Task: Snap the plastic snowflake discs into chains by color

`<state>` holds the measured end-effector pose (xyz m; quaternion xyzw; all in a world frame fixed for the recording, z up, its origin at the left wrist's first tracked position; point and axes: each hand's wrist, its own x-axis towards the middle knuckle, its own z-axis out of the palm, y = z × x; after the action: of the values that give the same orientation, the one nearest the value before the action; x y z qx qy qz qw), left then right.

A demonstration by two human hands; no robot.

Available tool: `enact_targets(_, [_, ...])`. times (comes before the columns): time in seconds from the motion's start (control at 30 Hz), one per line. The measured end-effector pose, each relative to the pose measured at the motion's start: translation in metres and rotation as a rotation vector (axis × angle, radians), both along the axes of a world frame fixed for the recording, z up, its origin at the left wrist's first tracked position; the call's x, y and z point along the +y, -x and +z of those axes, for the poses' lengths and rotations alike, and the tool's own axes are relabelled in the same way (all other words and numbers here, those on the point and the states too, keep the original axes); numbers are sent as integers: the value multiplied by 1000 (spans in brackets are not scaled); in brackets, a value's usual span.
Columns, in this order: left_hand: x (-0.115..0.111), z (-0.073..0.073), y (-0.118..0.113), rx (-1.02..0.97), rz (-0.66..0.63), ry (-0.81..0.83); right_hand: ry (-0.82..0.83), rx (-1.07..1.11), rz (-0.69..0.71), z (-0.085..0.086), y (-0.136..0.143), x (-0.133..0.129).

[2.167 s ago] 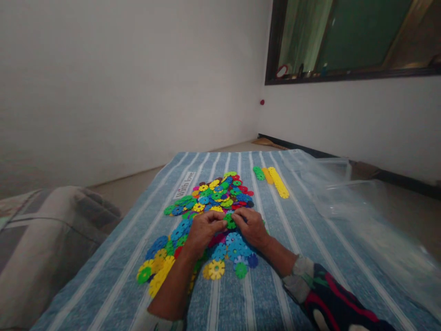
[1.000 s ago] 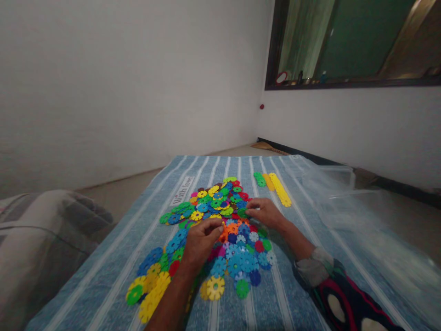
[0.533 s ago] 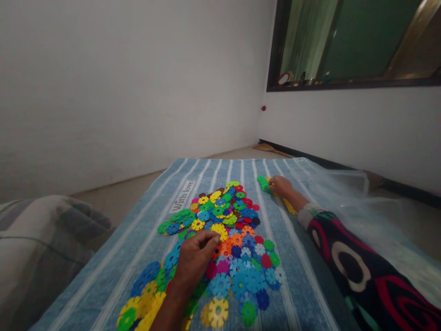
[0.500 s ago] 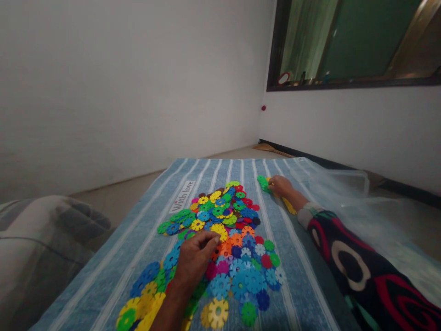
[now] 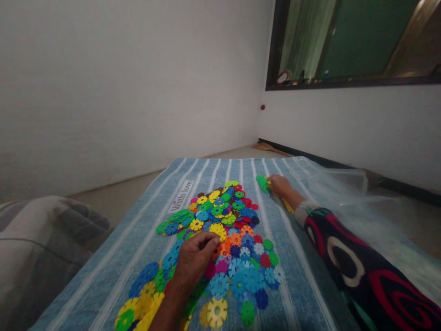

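Over a heap of colourful plastic snowflake discs (image 5: 220, 211), my left hand (image 5: 195, 259) hovers or rests with its fingers curled and thumb against the index finger. Whatever lies between those fingertips is hidden; a yellow disc (image 5: 217, 231) is just beyond them. My right hand (image 5: 279, 185) reaches to the far right of the cloth, fingers closed at a small yellow snowflake disc (image 5: 268, 178). Green discs (image 5: 262, 183) lie together just left of it. More yellow discs (image 5: 288, 206) show from beneath the right wrist.
A blue striped cloth (image 5: 144, 220) with a "With love" label (image 5: 181, 196) lies under the discs. To the right stands a clear plastic box (image 5: 344, 179), partly behind my right sleeve. Pale fabric (image 5: 44, 248) bulges at the left. White walls and a window (image 5: 344, 41) are behind.
The view has shifted very slightly. Both hands keep nearly the same places and poses, and the discs look unmoved.
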<state>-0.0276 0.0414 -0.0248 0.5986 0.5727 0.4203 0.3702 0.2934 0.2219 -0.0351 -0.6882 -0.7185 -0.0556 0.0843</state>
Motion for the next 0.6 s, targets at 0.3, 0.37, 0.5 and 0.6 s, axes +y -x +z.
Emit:
enact_targets(0.3, [5, 7, 12, 121, 77, -45, -145, 171, 135, -9, 49, -70])
enact_targets(0.37, [5, 11, 15, 151, 67, -41, -154, 194, 169, -13, 65, -92])
enact_targets(0.5, [7, 18, 27, 240, 41, -55, -171, 349, 269, -22, 89, -131])
enact_targets(0.6, [10, 22, 43, 283, 51, -52, -161, 464, 286, -31, 98, -150])
